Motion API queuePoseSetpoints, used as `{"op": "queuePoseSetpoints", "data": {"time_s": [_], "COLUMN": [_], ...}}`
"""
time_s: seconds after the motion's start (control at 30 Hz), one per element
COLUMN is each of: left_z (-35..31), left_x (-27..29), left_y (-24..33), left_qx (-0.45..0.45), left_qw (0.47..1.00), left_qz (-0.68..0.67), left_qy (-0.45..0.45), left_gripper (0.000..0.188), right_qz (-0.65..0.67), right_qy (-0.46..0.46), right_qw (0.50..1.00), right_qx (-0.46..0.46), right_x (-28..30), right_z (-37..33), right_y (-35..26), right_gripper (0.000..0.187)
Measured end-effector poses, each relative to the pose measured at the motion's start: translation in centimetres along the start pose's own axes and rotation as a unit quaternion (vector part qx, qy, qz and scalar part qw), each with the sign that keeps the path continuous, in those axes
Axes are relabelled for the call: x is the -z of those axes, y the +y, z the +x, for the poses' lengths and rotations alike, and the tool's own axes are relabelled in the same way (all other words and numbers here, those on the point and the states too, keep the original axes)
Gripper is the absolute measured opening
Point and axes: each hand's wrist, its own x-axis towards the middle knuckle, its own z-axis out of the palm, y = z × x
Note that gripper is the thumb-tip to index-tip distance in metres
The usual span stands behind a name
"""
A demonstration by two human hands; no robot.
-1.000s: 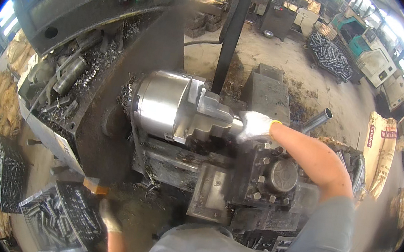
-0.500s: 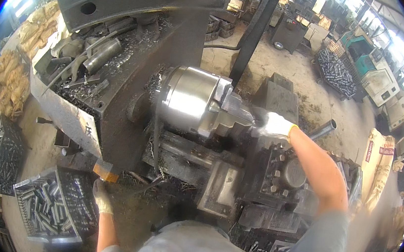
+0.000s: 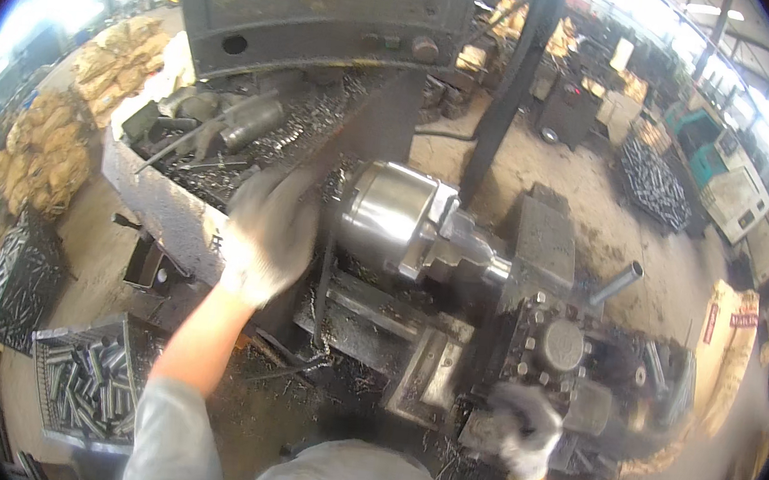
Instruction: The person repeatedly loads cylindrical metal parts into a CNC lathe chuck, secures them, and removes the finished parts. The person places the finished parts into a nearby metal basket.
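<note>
My left hand (image 3: 269, 236), in a pale work glove, is raised left of the lathe chuck (image 3: 389, 217), in front of the chip-covered ledge. Motion smears its fingers, so their pose is unclear. The chuck is shiny steel, and its stepped jaws (image 3: 445, 247) surround a short bright metal piece (image 3: 498, 269). Lower right, my right hand (image 3: 528, 437) is in a glove with darkened fingers. Those fingers curl in at the near side of the tool post (image 3: 560, 344); whatever they close on is hidden.
A control panel (image 3: 326, 6) with a blue screen stands above the ledge (image 3: 161, 205), which holds metal chips and round bar parts. Wire crates of metal tubes (image 3: 88, 386) sit lower left. An upright tube (image 3: 617, 284) rises behind the tool post. A dark post (image 3: 516, 84) stands beyond the chuck.
My right hand has left the chuck jaws and come down toward me beside the tool post. My left hand has risen from near the crate to beside the chuck. The view has shifted.
</note>
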Motion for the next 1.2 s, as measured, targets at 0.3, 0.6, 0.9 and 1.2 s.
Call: {"op": "queuePoseSetpoints", "data": {"time_s": [0.3,0.6,0.9,1.2], "left_z": [20.4,20.5,-26.1,-77.4], "left_x": [-11.9,-7.7,15.0,40.8], "left_y": [-0.2,1.1,7.4,26.4], "left_qx": [0.088,0.040,0.229,0.835], "left_qw": [0.942,0.966,0.937,0.439], "left_qz": [0.237,0.144,-0.207,0.071], "left_qy": [-0.219,-0.212,-0.165,-0.324], "left_gripper": [0.087,0.086,0.042,0.043], "right_qz": [0.065,0.008,0.030,-0.040], "right_qy": [-0.100,-0.288,-0.513,-0.049], "right_qw": [0.975,0.958,0.858,0.921], "right_qx": [-0.188,0.011,-0.009,0.385], "right_x": [-2.0,-8.0,-19.7,-27.6], "right_z": [-5.2,-5.4,-9.2,14.3], "right_y": [7.4,8.4,1.0,-13.9], "right_gripper": [0.025,0.030,0.032,0.034]}}
